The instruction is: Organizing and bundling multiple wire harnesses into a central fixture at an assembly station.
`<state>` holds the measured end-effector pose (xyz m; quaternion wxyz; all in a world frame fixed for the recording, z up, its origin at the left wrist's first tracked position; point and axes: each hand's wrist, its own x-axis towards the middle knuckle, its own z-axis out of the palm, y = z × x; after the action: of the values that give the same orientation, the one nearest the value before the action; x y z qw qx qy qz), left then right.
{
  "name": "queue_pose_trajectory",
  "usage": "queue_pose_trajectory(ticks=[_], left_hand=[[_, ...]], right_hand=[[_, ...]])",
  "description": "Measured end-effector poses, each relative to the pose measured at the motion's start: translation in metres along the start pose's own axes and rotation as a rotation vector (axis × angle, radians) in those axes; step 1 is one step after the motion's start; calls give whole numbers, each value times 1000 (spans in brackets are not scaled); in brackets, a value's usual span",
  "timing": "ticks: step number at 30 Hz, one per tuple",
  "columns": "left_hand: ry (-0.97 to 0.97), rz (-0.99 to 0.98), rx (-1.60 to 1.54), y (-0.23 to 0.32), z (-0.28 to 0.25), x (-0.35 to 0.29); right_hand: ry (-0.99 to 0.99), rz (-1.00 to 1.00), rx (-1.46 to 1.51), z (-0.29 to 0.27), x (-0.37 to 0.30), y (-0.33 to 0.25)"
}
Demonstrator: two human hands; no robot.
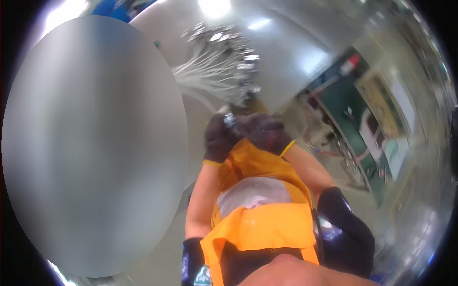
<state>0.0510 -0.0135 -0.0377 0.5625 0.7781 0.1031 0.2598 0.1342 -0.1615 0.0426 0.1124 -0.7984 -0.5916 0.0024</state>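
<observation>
My left hand [220,136] and my right hand [266,132], both in dark gloves with yellow cuffs, are close together in front of my orange apron [260,162]. The fingers of both hands are curled. A small shiny metal piece [230,119] shows at the fingertips of my left hand. What my right hand holds, if anything, is hidden by the glove and motion blur. Just beyond my hands, a row of shiny metal parts [248,66] curves across a grey metal surface [281,52]. Thin white wires or cords [207,71] fan out to the left from these parts.
A dark green bench [343,109] stands on the right, with a red and white item [351,62], a wooden-coloured board [380,97] and loose cables [329,150] about it. A large smooth grey blurred oval covers the left side of the view.
</observation>
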Motion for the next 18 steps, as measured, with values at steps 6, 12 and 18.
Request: queue_pose_trajectory(ticks=[6, 12, 18], left_hand=[[12, -11, 367, 62, -25, -7], [149, 103, 675, 76, -30, 69], [371, -213, 906, 20, -50, 157]], right_hand=[[96, 683, -396, 22, -109, 102], [-334, 937, -595, -8, -157, 215], [32, 1300, -151, -7, -149, 276]])
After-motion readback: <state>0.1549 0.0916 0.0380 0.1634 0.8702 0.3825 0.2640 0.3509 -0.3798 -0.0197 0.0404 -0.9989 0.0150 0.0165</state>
